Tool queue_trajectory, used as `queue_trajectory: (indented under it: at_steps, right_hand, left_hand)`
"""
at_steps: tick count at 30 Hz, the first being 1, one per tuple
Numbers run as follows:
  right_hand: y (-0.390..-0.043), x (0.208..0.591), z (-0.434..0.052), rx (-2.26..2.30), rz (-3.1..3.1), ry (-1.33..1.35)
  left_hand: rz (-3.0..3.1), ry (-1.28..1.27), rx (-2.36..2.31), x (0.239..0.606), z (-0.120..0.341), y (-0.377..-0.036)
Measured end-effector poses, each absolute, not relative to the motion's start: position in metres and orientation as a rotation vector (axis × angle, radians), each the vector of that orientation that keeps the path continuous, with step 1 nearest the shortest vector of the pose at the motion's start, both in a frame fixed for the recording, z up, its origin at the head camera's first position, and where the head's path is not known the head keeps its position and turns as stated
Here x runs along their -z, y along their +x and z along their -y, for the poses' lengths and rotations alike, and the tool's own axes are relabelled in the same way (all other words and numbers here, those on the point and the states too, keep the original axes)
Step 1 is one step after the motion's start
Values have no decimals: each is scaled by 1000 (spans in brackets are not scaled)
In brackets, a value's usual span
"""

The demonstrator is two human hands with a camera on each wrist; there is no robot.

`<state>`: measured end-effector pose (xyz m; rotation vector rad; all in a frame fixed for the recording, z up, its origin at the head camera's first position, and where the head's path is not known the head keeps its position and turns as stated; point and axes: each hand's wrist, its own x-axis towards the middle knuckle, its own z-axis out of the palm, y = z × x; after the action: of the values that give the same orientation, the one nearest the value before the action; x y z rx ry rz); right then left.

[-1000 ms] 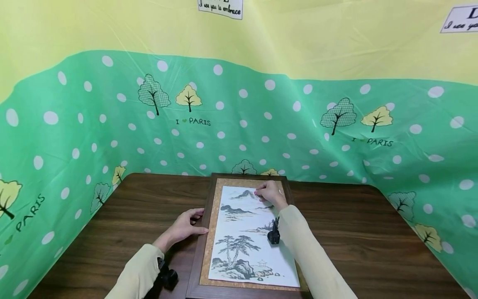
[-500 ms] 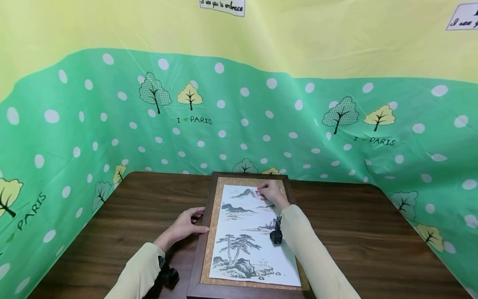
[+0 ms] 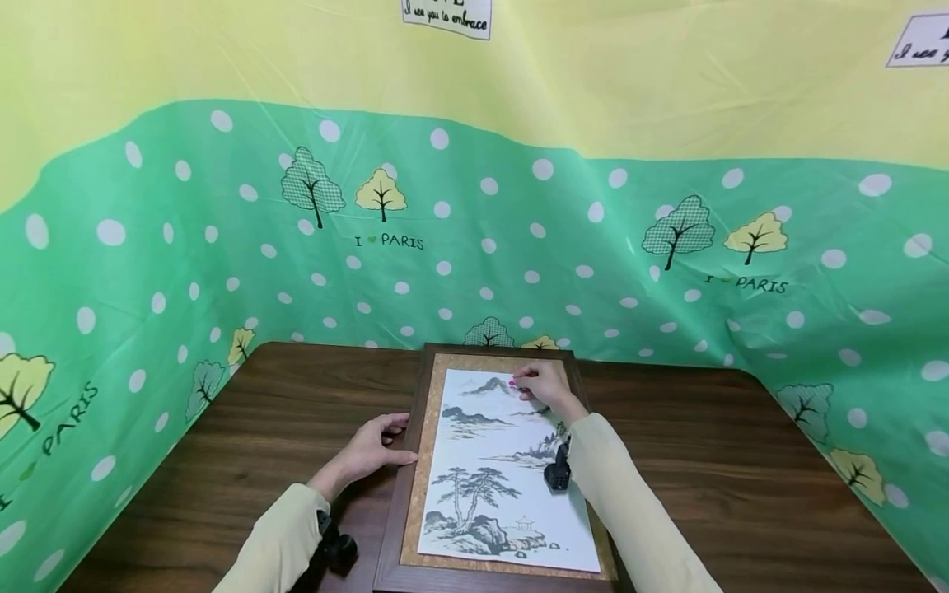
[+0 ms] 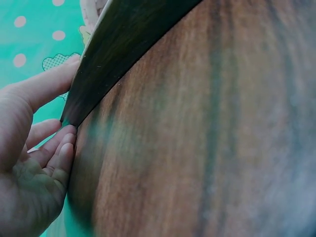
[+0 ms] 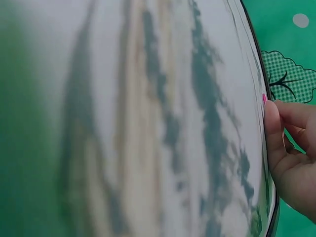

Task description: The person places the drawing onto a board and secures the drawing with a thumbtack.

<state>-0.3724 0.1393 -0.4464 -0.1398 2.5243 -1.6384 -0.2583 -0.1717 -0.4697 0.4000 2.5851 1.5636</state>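
A framed corkboard [image 3: 418,494] lies on the table, with a sheet of paper [image 3: 511,486] on it that carries an ink landscape. My right hand [image 3: 544,385] is over the upper part of the sheet and pinches a small pink push pin [image 3: 511,383] between thumb and forefinger. In the right wrist view the pin's pink tip [image 5: 264,98] shows just past the thumb. My left hand [image 3: 368,447] touches the board's dark wooden frame [image 4: 113,54] at its left edge. Its thumb is on the rim, and the other fingers are loosely bent against the side.
A dark wood-grain table [image 3: 704,461] extends on both sides of the board. Behind it hangs a green and yellow cloth [image 3: 474,272] with white dots and printed trees. Black wrist cameras [image 3: 558,468] are strapped to both wrists.
The view has shifted slightly. My right hand keeps its pinch near the top of the sheet, with its wrist and sleeve moved a little rightward. The left hand stays at the frame.
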Motion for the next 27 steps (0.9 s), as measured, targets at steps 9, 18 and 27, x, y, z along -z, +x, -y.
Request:
queue_trajectory:
  at_steps: [9,18,27]
  right_hand:
    - [-366,444,-143,1612,-2488,-237]
    - [-358,430,-159,1302,-2633,-497]
    - [-343,415,-178,1186,-2686,-707]
  left_hand:
    - [-2592,416,-1559,471,173,-258]
    - [-2571,457,-1602,467,172,-257]
    - [-2603,444,-1564,467,170,-255]
